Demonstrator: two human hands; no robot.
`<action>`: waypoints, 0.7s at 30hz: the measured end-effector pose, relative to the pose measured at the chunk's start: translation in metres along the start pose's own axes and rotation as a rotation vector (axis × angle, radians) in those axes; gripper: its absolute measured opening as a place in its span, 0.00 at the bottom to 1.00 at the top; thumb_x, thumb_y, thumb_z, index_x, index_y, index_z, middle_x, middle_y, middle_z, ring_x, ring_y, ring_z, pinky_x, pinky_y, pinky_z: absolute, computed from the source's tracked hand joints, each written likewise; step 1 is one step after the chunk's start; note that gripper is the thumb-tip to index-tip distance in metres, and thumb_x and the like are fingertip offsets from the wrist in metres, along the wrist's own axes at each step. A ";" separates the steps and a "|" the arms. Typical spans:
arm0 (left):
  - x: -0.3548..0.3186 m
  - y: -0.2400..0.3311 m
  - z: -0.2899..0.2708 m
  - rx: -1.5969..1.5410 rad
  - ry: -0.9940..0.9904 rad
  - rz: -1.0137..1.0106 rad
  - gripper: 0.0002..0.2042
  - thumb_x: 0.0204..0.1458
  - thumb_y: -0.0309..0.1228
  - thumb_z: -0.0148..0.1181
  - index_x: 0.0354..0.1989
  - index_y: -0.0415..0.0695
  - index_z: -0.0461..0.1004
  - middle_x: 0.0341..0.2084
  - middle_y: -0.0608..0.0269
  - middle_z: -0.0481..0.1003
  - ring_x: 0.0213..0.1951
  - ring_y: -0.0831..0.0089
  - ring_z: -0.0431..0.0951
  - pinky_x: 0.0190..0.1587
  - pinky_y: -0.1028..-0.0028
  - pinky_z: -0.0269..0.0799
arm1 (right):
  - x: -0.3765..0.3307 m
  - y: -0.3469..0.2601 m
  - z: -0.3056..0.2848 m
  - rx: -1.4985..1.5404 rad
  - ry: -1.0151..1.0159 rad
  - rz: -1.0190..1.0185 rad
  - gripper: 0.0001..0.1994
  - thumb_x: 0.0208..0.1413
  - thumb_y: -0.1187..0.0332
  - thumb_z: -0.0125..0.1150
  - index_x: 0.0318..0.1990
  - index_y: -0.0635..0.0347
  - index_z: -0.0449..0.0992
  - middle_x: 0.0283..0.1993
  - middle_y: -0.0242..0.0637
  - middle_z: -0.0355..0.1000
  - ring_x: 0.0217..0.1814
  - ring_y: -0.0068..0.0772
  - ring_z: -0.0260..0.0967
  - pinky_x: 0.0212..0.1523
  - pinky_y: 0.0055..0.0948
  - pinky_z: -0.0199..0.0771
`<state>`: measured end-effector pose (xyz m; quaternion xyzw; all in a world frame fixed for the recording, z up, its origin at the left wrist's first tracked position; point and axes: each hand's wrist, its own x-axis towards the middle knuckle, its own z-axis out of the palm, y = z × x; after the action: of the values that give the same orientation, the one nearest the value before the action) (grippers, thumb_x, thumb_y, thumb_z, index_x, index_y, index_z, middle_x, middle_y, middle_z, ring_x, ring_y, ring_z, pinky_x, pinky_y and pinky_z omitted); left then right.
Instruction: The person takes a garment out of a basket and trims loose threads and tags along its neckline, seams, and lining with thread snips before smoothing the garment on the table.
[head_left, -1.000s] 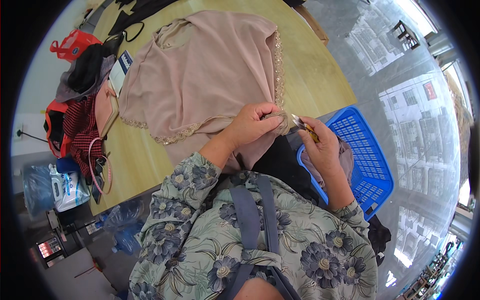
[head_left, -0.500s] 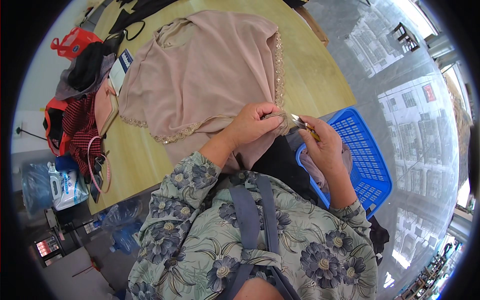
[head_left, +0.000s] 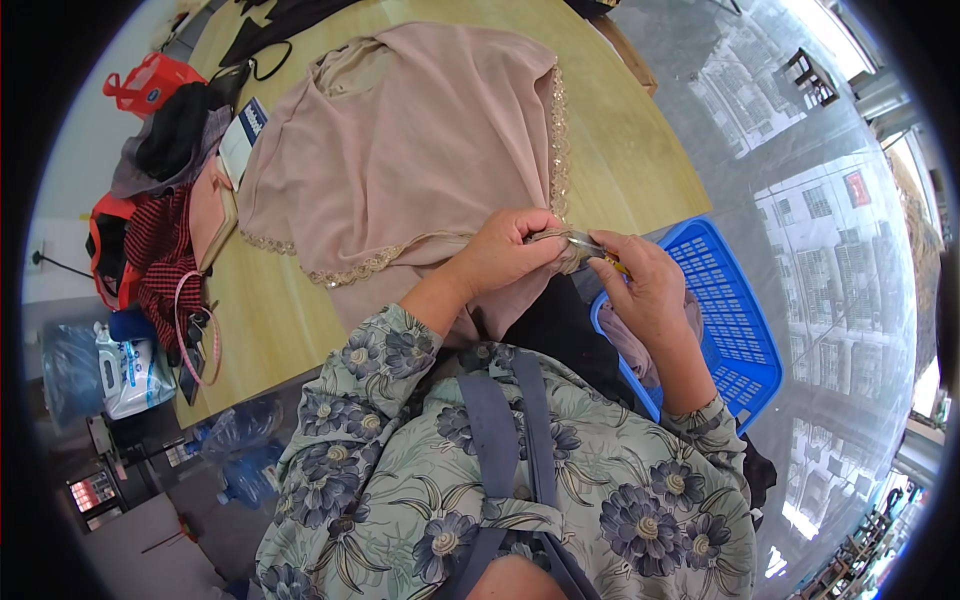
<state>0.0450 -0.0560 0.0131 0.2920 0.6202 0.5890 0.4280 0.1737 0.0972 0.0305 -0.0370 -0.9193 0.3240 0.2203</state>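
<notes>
A dusty-pink garment [head_left: 430, 130] with gold sequined trim lies spread over the wooden table, its near part hanging off the edge towards me. My left hand [head_left: 513, 243] pinches a gathered bit of the trimmed hem [head_left: 561, 196] between thumb and fingers. In my right hand [head_left: 645, 280] is a small pair of thread snips [head_left: 588, 244] with metal blades and a yellowish grip. The blades point left and lie against the cloth by my left fingertips. Whether the blades are apart is too small to tell.
A blue plastic basket [head_left: 735, 310] with pinkish cloth inside stands right of the table [head_left: 640, 150]. Along the table's left side are a red bag [head_left: 150, 85], dark clothing [head_left: 175, 135], a pink pouch [head_left: 212, 215] and a red-black striped cloth [head_left: 165, 250]. A white pack [head_left: 135, 370] sits lower left.
The snips in my right hand have moved left and turned flatter, bringing the blades onto the gathered trim. My left hand stays almost in place, still pinching the cloth.
</notes>
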 end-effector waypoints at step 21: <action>0.001 0.001 0.000 0.007 -0.004 -0.008 0.04 0.50 0.25 0.51 0.29 0.40 0.72 0.22 0.74 0.70 0.25 0.89 0.67 0.29 0.86 0.64 | -0.006 0.005 0.013 0.368 0.078 0.332 0.11 0.48 0.69 0.59 0.39 0.59 0.72 0.30 0.41 0.72 0.30 0.35 0.71 0.31 0.25 0.69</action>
<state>0.0445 -0.0545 0.0138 0.2922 0.6225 0.5844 0.4308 0.1729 0.0918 0.0161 -0.1595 -0.8169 0.5159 0.2025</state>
